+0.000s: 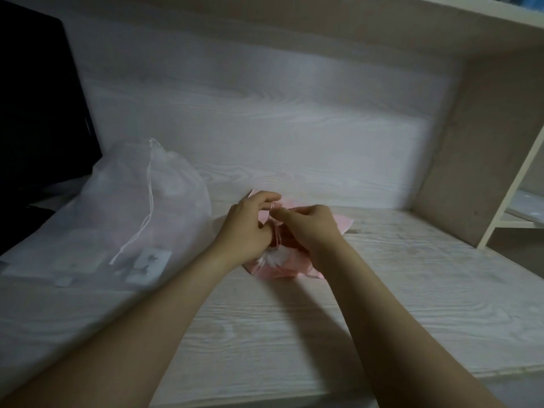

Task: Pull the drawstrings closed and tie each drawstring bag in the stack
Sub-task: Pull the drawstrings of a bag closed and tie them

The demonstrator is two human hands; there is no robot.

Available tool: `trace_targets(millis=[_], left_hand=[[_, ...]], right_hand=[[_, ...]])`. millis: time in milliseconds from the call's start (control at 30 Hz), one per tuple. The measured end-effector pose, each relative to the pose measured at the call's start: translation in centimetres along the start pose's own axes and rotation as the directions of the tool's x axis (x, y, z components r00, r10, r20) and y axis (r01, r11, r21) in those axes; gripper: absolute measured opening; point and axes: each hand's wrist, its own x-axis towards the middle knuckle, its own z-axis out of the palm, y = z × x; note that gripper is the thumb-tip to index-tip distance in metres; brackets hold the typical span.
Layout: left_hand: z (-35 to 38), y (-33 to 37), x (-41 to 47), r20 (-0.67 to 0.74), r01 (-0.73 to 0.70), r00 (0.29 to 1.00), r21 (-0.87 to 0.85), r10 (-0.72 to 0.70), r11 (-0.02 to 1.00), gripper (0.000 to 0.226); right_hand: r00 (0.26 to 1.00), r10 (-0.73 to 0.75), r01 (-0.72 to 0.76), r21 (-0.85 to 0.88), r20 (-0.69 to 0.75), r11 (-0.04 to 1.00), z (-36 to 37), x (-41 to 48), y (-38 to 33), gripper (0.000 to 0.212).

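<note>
Drawstring is pinched by left hand and right hand over crumpled pink bag.

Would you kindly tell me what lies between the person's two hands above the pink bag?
In the head view, a pale drawstring runs between the left hand and the right hand, with the gathered neck of the pink bag beneath it.

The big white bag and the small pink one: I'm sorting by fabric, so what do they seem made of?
White bag: likely thin matte fabric, translucent, as labels show through. Pink bag: probably soft cloth, creased; mostly covered, so unsure.
</note>
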Motion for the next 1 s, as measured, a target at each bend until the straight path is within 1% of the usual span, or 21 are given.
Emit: trace_targets(millis=[67,133,167,233,333,400,433,500,533,567,600,633,667,700,733,767,800,833,867,933,1000], left_hand=[[0.1,-0.1,-0.3,0.061,0.031,0.998,-0.047,-0.028,0.998,0.068],[0.0,0.1,-0.2,0.108,0.052,0.993,-0.082,-0.043,0.995,0.077],[-0.1,0.2,-0.2,0.122,0.054,0.992,-0.09,-0.043,0.994,0.079],[-0.2,0.5,-0.5,0.139,0.062,0.989,-0.107,-0.047,0.992,0.082],[0.0,0.5,-1.0,0.082,0.085,0.993,-0.068,-0.08,0.994,0.083],[0.1,0.3,-1.1,0.017,0.127,0.992,0.03,-0.128,0.991,0.075],[0.1,0.5,-1.0,-0.004,0.155,0.988,0.064,-0.156,0.986,0.066],[0.0,0.9,-0.9,0.003,0.212,0.977,0.095,-0.213,0.973,0.036],[-0.1,1.1,-0.9,0.025,0.236,0.971,0.097,-0.239,0.967,0.019],[-0.3,1.5,-0.9,0.051,0.263,0.962,0.083,-0.268,0.961,0.015],[-0.4,1.8,-1.0,0.081,0.298,0.951,0.039,-0.3,0.954,0.022],[-0.5,2.0,-1.0,0.121,0.341,0.935,-0.037,-0.335,0.939,0.03],[-0.6,2.3,-1.1,0.163,0.389,0.915,-0.126,-0.368,0.913,0.035],[-0.8,2.6,-1.1,0.202,0.431,0.897,-0.202,-0.393,0.88,0.038],[-0.9,2.8,-1.1,0.226,0.463,0.883,-0.276,-0.412,0.842,0.037],[-0.9,2.9,-1.0,0.235,0.487,0.873,-0.345,-0.428,0.803,0.029],[-1.0,2.9,-0.9,0.233,0.505,0.863,-0.4,-0.448,0.765,0.02],[-1.1,2.8,-0.8,0.234,0.52,0.854,-0.441,-0.465,0.732,0.014],[-1.2,2.6,-0.7,0.244,0.54,0.84,-0.459,-0.484,0.706,0.012],[-1.4,2.3,-0.6,0.264,0.568,0.821,-0.46,-0.506,0.682,0.014],[-1.4,2.2,-0.6,0.277,0.588,0.807,-0.444,-0.521,0.676,0.023]], right_hand=[[0.993,0.059,-0.064,0.044,0.101,0.997,0.1,0.2,0.7,0.016],[0.984,0.069,-0.084,0.087,0.163,0.993,0.4,0.2,1.4,0.013],[0.984,0.077,-0.1,0.139,0.162,0.985,0.5,0.2,1.6,0.013],[0.986,0.131,-0.153,0.229,0.106,0.961,0.5,0.4,1.9,0.015],[0.969,0.237,-0.247,0.352,0.072,0.903,0.0,1.0,2.2,0.021],[0.956,0.284,-0.286,0.484,0.08,0.827,-0.3,1.1,2.3,0.023],[0.952,0.295,-0.289,0.562,0.083,0.775,-0.3,1.2,2.3,0.021],[0.946,0.314,-0.279,0.693,0.08,0.665,-0.5,1.4,2.4,0.018],[0.944,0.321,-0.27,0.726,0.071,0.633,-0.6,1.5,2.4,0.017],[0.944,0.326,-0.259,0.734,0.055,0.627,-0.7,1.6,2.4,0.016],[0.945,0.325,-0.248,0.712,0.029,0.656,-0.8,1.6,2.4,0.012],[0.949,0.315,-0.232,0.664,-0.005,0.711,-0.9,1.5,2.4,0.009],[0.957,0.286,-0.205,0.572,-0.055,0.795,-1.0,1.4,2.5,0.01],[0.967,0.225,-0.158,0.415,-0.118,0.896,-1.0,1.3,2.7,0.015],[0.975,0.129,-0.09,0.208,-0.182,0.974,-1.1,1.2,3.0,0.023],[0.972,0.016,-0.018,-0.006,-0.234,1.0,-1.1,1.0,3.2,0.029],[0.96,-0.08,0.031,-0.18,-0.268,0.983,-1.2,1.0,3.3,0.035],[0.948,-0.142,0.058,-0.285,-0.285,0.957,-1.3,0.9,3.4,0.039],[0.939,-0.178,0.068,-0.348,-0.295,0.935,-1.5,0.9,3.4,0.044],[0.921,-0.217,0.076,-0.396,-0.323,0.915,-1.6,0.7,3.1,0.05],[0.893,-0.203,0.07,-0.323,-0.4,0.944,-1.5,0.6,2.6,0.055]])
